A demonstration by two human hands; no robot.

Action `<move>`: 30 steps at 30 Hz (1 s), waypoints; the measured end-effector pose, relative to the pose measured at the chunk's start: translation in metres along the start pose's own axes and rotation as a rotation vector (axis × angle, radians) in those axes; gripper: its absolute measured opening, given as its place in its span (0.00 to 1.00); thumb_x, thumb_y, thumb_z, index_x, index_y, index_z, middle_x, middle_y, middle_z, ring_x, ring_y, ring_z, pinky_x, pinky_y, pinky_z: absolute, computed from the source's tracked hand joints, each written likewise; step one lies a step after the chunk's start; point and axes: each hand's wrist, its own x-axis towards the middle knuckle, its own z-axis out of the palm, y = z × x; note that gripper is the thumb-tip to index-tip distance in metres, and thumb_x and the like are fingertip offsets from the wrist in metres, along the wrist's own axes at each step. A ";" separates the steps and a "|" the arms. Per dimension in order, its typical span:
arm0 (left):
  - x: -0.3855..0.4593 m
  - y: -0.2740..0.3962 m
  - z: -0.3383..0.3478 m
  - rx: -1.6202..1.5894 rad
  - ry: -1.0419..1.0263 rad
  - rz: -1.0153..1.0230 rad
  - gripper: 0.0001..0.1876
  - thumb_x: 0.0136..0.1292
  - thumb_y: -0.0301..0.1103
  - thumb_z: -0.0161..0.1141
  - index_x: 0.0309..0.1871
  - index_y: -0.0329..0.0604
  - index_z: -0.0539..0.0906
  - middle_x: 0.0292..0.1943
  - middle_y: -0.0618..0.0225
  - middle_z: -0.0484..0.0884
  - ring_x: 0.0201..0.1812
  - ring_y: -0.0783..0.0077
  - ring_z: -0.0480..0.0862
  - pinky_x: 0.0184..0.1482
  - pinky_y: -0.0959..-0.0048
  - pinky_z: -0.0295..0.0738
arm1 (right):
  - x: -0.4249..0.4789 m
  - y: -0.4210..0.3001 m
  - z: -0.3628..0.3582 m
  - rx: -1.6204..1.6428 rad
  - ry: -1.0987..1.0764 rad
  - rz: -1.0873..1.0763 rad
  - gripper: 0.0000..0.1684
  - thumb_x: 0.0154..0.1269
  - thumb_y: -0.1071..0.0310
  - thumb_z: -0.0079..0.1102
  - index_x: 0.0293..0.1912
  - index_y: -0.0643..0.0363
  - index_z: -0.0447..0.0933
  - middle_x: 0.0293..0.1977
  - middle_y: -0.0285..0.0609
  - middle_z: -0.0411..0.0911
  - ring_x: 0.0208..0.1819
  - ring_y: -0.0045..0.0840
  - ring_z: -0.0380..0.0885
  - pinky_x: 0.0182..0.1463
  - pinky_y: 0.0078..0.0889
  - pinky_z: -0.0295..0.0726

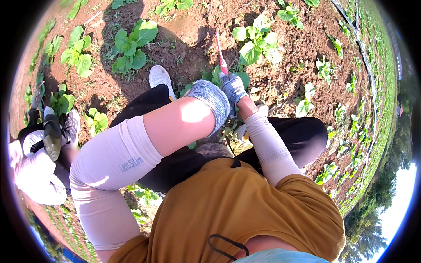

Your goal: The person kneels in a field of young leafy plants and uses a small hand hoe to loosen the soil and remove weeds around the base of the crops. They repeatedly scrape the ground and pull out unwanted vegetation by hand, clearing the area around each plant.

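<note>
Both my hands wear grey-and-white knit gloves. My right hand (233,87) is closed around the lower end of a slim red hand tool (222,62), whose narrow upper part points up over the soil. My left hand (209,98) is just beside it, lower and nearer the camera. Its fingers are hidden behind the glove's back and cuff, so what it holds or touches cannot be seen. Close in front of both hands grows a leafy green plant (215,76), partly covered by them. A larger leafy plant (256,41) stands up and to the right, in sunlight.
More leafy plants (133,44) grow in the reddish soil (184,29). My white shoe (160,78) is left of the hands, and my bent knees flank them. Another person (42,167) crouches at the far left. A dark line or hose (365,56) runs along the right.
</note>
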 end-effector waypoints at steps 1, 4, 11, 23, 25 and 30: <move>0.007 -0.001 0.001 -0.012 0.005 -0.027 0.18 0.50 0.38 0.63 0.47 0.50 0.84 0.45 0.65 0.83 0.45 0.61 0.83 0.42 0.56 0.79 | -0.003 -0.009 -0.007 -0.110 0.040 -0.107 0.21 0.66 0.51 0.49 0.42 0.62 0.71 0.21 0.45 0.75 0.19 0.33 0.77 0.23 0.36 0.76; 0.024 -0.003 0.004 0.018 0.049 0.047 0.17 0.51 0.36 0.63 0.47 0.50 0.84 0.46 0.65 0.83 0.45 0.60 0.83 0.41 0.56 0.79 | 0.037 -0.002 -0.024 -0.541 0.176 -0.257 0.23 0.64 0.49 0.49 0.44 0.61 0.72 0.35 0.58 0.78 0.41 0.50 0.77 0.45 0.45 0.75; 0.034 -0.005 0.005 -0.023 0.035 -0.012 0.16 0.56 0.43 0.60 0.46 0.47 0.84 0.43 0.64 0.84 0.44 0.60 0.83 0.42 0.59 0.77 | 0.039 -0.007 -0.046 -0.796 0.204 -0.346 0.22 0.63 0.48 0.50 0.45 0.57 0.71 0.33 0.53 0.79 0.37 0.46 0.78 0.42 0.44 0.75; 0.039 -0.012 0.006 -0.058 0.052 0.000 0.16 0.56 0.44 0.60 0.45 0.49 0.84 0.42 0.64 0.84 0.42 0.61 0.84 0.40 0.60 0.77 | 0.079 -0.026 -0.043 -0.489 0.482 -0.343 0.28 0.63 0.46 0.50 0.51 0.58 0.70 0.32 0.58 0.78 0.35 0.50 0.78 0.38 0.44 0.75; 0.040 -0.012 0.011 -0.028 0.072 0.014 0.16 0.56 0.44 0.60 0.45 0.49 0.84 0.42 0.65 0.84 0.42 0.60 0.83 0.41 0.59 0.77 | 0.067 -0.023 -0.012 -0.603 0.304 -0.251 0.26 0.63 0.49 0.49 0.51 0.59 0.69 0.36 0.57 0.78 0.40 0.48 0.78 0.43 0.44 0.75; 0.018 -0.019 0.011 -0.004 0.258 0.019 0.16 0.56 0.45 0.60 0.44 0.50 0.85 0.42 0.65 0.84 0.43 0.59 0.83 0.42 0.57 0.76 | 0.046 0.002 0.006 -0.597 -0.058 -0.193 0.29 0.62 0.47 0.48 0.55 0.56 0.68 0.42 0.57 0.77 0.46 0.47 0.77 0.49 0.44 0.73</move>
